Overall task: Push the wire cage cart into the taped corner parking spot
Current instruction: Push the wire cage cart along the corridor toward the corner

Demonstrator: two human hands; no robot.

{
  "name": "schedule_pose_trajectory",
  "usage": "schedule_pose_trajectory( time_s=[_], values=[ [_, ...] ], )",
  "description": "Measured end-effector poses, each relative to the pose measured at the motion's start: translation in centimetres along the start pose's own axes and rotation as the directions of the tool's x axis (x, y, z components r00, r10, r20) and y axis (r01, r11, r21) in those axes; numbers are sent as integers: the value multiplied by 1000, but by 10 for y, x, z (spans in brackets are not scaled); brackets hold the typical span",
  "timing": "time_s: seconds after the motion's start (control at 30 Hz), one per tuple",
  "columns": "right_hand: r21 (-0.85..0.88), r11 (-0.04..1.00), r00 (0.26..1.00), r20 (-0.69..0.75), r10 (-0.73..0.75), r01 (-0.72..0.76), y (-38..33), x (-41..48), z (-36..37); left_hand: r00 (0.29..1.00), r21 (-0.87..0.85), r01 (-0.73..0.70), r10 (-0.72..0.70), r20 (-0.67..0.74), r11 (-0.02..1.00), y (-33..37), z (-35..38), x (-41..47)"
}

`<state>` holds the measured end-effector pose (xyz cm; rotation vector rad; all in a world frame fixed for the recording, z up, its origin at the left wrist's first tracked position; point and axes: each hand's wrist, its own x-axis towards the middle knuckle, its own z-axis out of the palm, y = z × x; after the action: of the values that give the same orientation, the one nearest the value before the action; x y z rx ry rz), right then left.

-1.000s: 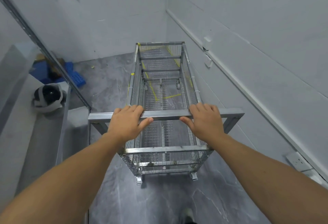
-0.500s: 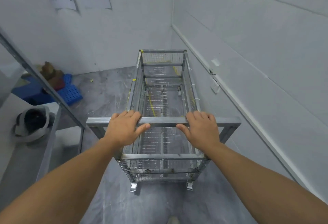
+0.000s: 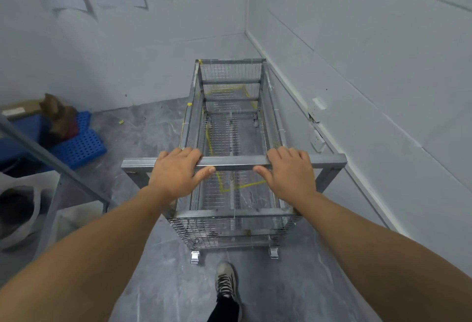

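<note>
A long steel wire cage cart [image 3: 274, 127] stands lengthwise along the right wall, its far end close to the room's corner. My left hand [image 3: 176, 171] and my right hand [image 3: 288, 172] both grip its wide metal handle bar [image 3: 233, 162], fingers over the top and thumbs under. Yellow tape lines [image 3: 226, 189] of the parking spot show on the grey floor through the cart's mesh bottom, and more yellow tape shows near the far end. The cart is empty.
The white right wall [image 3: 383, 91] has sockets [image 3: 318, 140] near the cart's side. Blue perforated plastic pallets [image 3: 81, 143] with a brown object lie left by the back wall. A metal rack [image 3: 51, 158] and a white bag [image 3: 18, 206] stand at left. My shoe [image 3: 224, 281] is behind the cart.
The cart has rolled forward toward the corner with both hands on its handle. The view has come closer to the back wall and my foot has stepped in behind.
</note>
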<state>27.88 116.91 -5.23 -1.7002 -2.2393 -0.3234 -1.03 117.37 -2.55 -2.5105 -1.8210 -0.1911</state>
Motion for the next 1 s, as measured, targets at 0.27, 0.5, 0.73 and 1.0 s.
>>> schedule_pose_trajectory(
  time_s=[0.27, 0.5, 0.73, 1.0],
  values=[
    [2, 1000, 999, 44, 0, 0, 37, 121, 47, 1000, 35, -12, 11, 14, 999, -41, 15, 125],
    [-14, 1000, 998, 54, -12, 13, 54, 198, 79, 999, 59, 9, -11, 32, 998, -72, 22, 200],
    [-4, 999, 999, 16, -42, 42, 68, 258, 105, 999, 51, 29, -30, 33, 998, -96, 28, 258],
    [14, 997, 996, 33, -77, 77, 86, 325, 132, 997, 51, 80, -81, 18, 995, -116, 34, 320]
  ],
)
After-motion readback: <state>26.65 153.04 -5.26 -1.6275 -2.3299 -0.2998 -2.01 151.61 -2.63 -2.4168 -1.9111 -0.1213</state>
